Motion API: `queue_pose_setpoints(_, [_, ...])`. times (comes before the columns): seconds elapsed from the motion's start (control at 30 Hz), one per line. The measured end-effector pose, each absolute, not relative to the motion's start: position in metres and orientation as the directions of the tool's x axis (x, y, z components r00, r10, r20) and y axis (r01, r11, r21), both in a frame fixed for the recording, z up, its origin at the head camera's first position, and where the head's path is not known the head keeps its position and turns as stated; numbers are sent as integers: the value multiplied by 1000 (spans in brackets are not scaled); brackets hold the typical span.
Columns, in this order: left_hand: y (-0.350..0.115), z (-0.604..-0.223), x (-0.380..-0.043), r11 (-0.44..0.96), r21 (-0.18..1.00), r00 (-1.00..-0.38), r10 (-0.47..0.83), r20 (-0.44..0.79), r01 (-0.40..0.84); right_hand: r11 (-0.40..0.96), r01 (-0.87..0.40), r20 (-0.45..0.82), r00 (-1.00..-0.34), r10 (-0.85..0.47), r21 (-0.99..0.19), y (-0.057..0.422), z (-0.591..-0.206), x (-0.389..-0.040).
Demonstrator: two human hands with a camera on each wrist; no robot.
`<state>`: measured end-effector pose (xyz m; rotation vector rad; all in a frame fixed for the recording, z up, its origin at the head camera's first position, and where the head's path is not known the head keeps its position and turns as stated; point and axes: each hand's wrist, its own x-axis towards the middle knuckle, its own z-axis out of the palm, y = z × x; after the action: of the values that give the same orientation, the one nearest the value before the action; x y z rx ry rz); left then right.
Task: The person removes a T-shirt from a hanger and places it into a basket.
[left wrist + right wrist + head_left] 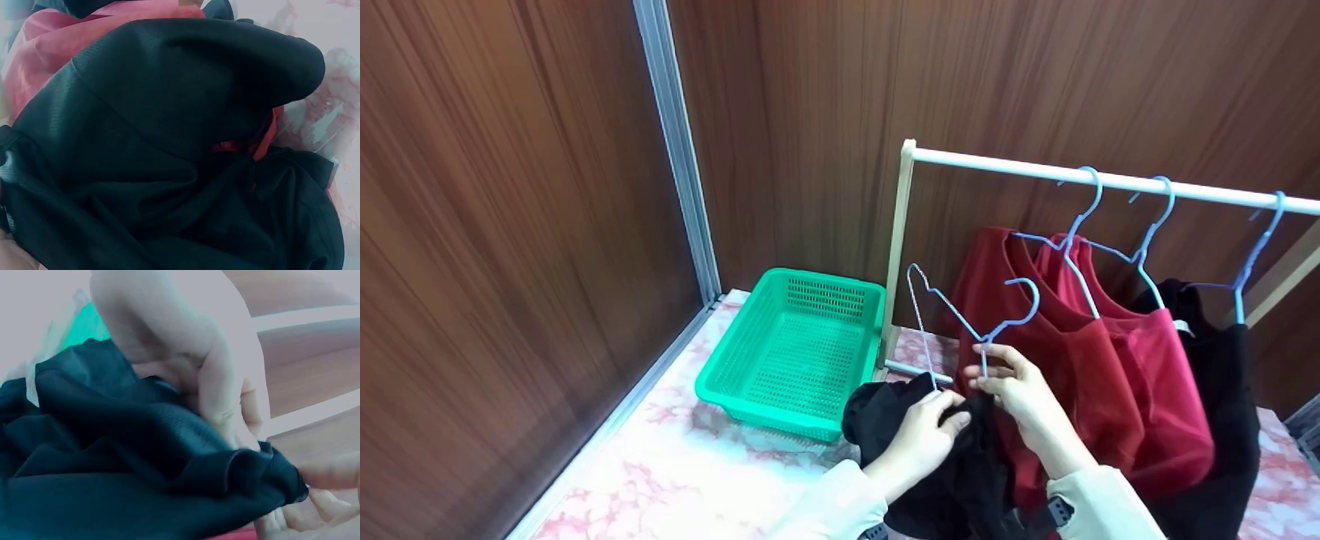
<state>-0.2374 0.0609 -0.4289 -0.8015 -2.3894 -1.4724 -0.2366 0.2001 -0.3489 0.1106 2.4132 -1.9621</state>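
Note:
A black garment [937,472] hangs bunched below both hands, its folds filling much of the left wrist view. My left hand [919,442] pinches its upper edge between thumb and fingers. A light-blue wire hanger [956,309] tilts above, hook up and to the right, one notched shoulder bare. Its lower wire runs down to the cloth at the left hand. My right hand [1011,386] holds the hanger just below its neck, thumb and fingers around the wire. In the right wrist view, fingertips [332,478] show beside the black cloth's edge.
A white rack [997,163] stands at right, bearing a dark red garment [1035,352], a brighter red one [1166,390] and another black garment [1222,382] on blue hangers. A green basket [720,382] sits left of the rack on the marbled tabletop [660,480]. Wood-grain panels enclose the space.

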Motion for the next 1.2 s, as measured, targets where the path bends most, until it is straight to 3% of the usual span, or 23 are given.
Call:
queue_pose_setpoints(0.27, [59, -429, -235, 365, 717, -798, 379, 469, 594, 153, -10, 22, -997, 77, -988, 195, -345, -240])
queue_pose_setpoints(0.47, [62, -431, -230, 391, 678, -772, 444, 454, 623, 288, -38, 88, -983, 162, -957, 187, -337, -249])
queue_pose_setpoints(0.6, [62, -431, -226, 404, 666, -769, 458, 446, 627, 299, -29, 93, -975, 201, -954, 184, -332, -255])
queue_pose_setpoints(0.87, [60, -438, -225, 370, 702, -778, 451, 437, 608, 161, -17, 53, -974, 219, -987, 180, -328, -263])
queue_pose_setpoints(0.97, [59, -442, -224, 386, 663, -756, 462, 463, 641, 95, -26, 45, -978, 202, -995, 181, -329, -265])
queue_pose_setpoints(1.1, [59, -450, -216, 454, 578, -730, 509, 457, 678, 99, -22, 40, -982, 186, -995, 182, -326, -265])
queue_pose_setpoints(1.2, [58, -453, -211, 490, 595, -763, 508, 399, 637, 113, -31, 51, -983, 178, -993, 180, -323, -266])
